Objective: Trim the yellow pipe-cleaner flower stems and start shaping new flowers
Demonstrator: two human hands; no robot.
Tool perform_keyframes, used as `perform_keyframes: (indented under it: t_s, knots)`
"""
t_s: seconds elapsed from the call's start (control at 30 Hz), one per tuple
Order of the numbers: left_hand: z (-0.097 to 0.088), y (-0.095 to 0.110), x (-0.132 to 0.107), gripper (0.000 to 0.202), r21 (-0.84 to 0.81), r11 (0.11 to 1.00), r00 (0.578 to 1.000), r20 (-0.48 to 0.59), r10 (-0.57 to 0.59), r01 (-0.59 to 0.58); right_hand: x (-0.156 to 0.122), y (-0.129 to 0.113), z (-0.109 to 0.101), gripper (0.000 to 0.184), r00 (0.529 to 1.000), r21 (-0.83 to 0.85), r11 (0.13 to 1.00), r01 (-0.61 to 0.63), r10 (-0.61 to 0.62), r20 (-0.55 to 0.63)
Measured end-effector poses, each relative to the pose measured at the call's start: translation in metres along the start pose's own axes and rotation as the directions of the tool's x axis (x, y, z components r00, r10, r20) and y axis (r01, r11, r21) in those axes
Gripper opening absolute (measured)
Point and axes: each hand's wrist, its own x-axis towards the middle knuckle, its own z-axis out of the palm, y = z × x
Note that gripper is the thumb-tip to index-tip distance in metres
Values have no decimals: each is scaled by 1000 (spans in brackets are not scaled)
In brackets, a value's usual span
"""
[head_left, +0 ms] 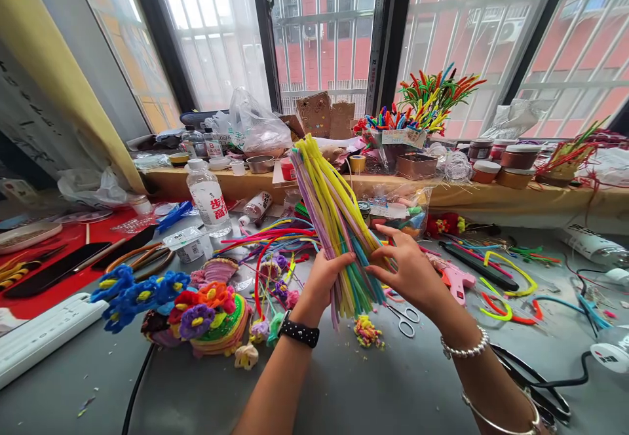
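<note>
A thick bundle of pipe cleaners (327, 192), mostly yellow and lilac with teal ones low on the right, is held upright and tilted over the table. My left hand (327, 278) is wrapped round its lower part, thumb across the front. At the bundle's right side, the thumb and fingers of my right hand (405, 268) grip the teal stems, while the index finger is lifted apart. Below the bundle lies a small heap of yellow and red clippings (367, 331). Scissors (405, 320) rest beside it.
Blue pipe-cleaner flowers (142, 294) and a rainbow-coloured piece (223, 327) lie left. A water bottle (208, 199) stands behind them. Right are a pink glue gun (457, 278), loose pipe cleaners and black pliers (533, 376). Jars and a pot of coloured stems (393, 140) line the windowsill.
</note>
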Motion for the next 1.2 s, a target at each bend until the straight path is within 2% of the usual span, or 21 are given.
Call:
perform_keyframes:
  t_s: [0.2,0.37,0.43,0.6,0.73,0.93,1.03,1.2]
  knots:
    - [2,3,-2,40,-6,1000,999,28,-31,31,0,-3,-3,12,998,133,991,-14,7,55]
    - [2,4,-3,40,-3,999,999,16,-37,37,1,-2,-6,14,998,209,977,-45,37,42]
    - [2,3,-2,38,-5,999,999,28,-36,36,1,-1,-7,17,998,202,978,-60,58,16]
    - [3,2,-2,34,18,1000,1000,18,-18,17,1,2,-4,19,995,54,994,-94,96,-29]
    - [5,2,-2,33,22,999,999,-14,-36,36,1,4,2,21,995,33,994,-99,99,5]
    - [4,0,-1,29,-4,1000,999,27,-31,31,1,3,-6,18,990,194,973,-124,109,90]
    - [6,-4,-1,35,14,1000,999,46,-28,27,1,7,-11,21,984,212,965,-151,127,124]
    - [14,-12,-3,39,105,994,995,92,-44,35,0,20,-14,26,981,254,950,-181,192,-19]
